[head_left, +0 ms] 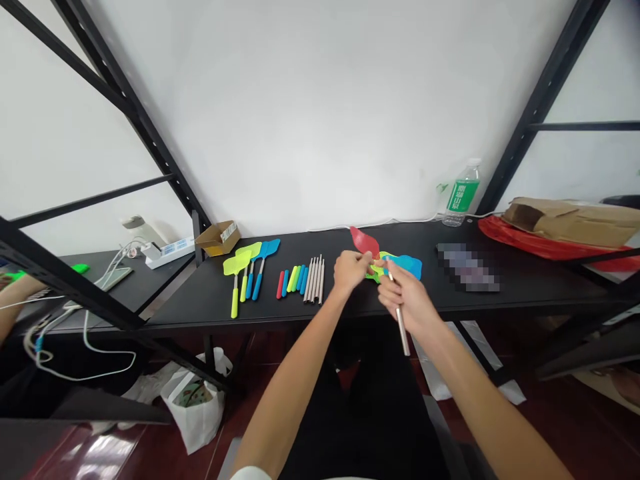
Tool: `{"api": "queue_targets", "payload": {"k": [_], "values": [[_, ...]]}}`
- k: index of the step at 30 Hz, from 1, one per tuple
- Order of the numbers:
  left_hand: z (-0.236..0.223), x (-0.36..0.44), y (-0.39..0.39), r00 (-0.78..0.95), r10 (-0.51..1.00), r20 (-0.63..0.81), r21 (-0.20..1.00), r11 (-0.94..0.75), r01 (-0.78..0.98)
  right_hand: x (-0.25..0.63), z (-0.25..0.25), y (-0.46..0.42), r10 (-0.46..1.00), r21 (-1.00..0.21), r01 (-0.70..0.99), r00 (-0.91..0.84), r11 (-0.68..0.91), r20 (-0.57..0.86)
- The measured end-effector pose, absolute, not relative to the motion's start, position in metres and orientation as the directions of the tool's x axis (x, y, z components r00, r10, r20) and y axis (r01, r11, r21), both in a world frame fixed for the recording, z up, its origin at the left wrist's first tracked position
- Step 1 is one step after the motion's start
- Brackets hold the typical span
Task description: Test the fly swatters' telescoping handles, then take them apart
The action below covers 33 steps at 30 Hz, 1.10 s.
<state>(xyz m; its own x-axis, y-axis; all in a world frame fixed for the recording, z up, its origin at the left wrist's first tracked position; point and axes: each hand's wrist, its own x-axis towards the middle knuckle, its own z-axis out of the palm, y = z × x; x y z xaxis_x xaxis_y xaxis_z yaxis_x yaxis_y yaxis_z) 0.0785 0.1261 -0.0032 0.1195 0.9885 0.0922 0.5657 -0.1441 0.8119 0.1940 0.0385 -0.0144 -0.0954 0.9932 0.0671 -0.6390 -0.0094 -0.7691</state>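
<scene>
My left hand (352, 268) pinches the base of a red fly swatter head (365, 241), whose paddle points up and to the left. My right hand (406, 293) is closed around a silver metal rod (402, 327), its lower end sticking out below the palm. The two hands nearly meet, and fingers hide where rod and head come together. Behind them lie a blue swatter head (411, 266) and a yellow-green one (374, 272), partly covered. Left of my hands are several loose metal rods (314, 280) and a row of coloured handle grips (293, 281).
Assembled yellow-green and blue fly swatters (259, 277) lie at the left of the black table (200, 307). A small cardboard box (218, 239) stands behind them. To the right are a blurred-out item (467, 268), a water bottle (463, 193) and cardboard packaging (575, 223). Another person's arm (20, 293) shows far left.
</scene>
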Motion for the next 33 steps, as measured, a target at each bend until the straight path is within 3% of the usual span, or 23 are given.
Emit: {"api": "queue_targets", "payload": {"k": [3, 8, 12, 16, 19, 22, 25, 29, 33], "values": [[-0.015, 0.098, 0.119, 0.122, 0.989, 0.085, 0.603, -0.149, 0.784, 0.221, -0.005, 0.044, 0.996, -0.770, -0.633, 0.015, 0.078, 0.088], [-0.014, 0.106, 0.110, 0.142, 0.986, 0.085, 0.536, -0.165, 0.828, 0.236, -0.013, 0.050, 0.999, -0.788, -0.614, 0.039, 0.048, 0.030], [-0.002, 0.057, 0.090, 0.202, 0.964, 0.172, 0.490, -0.262, 0.832, 0.233, -0.025, 0.053, 0.998, -0.788, -0.615, 0.057, 0.024, -0.014], [0.011, -0.038, 0.066, -0.057, 0.947, 0.316, 0.402, -0.079, 0.912, 0.216, -0.029, 0.063, 1.000, -0.837, -0.547, -0.001, -0.013, -0.015], [0.009, -0.113, 0.058, -0.327, 0.878, 0.349, 0.382, 0.185, 0.905, 0.188, -0.030, 0.086, 0.998, -0.890, -0.451, -0.044, -0.065, -0.050], [-0.006, -0.163, 0.054, -0.457, 0.834, 0.309, 0.368, 0.339, 0.866, 0.156, -0.031, 0.117, 0.997, -0.959, -0.276, 0.025, -0.059, -0.069], [-0.026, -0.179, 0.053, -0.412, 0.853, 0.322, 0.287, 0.326, 0.901, 0.129, -0.037, 0.144, 0.994, -0.999, -0.018, 0.097, -0.044, -0.045], [-0.044, -0.169, 0.059, -0.299, 0.857, 0.421, 0.141, 0.263, 0.954, 0.109, -0.048, 0.159, 0.994, -0.993, 0.111, 0.104, -0.029, -0.018], [-0.050, -0.161, 0.065, -0.305, 0.853, 0.424, 0.129, 0.276, 0.952, 0.103, -0.056, 0.158, 0.997, -0.975, 0.221, 0.080, -0.005, 0.013]]}}
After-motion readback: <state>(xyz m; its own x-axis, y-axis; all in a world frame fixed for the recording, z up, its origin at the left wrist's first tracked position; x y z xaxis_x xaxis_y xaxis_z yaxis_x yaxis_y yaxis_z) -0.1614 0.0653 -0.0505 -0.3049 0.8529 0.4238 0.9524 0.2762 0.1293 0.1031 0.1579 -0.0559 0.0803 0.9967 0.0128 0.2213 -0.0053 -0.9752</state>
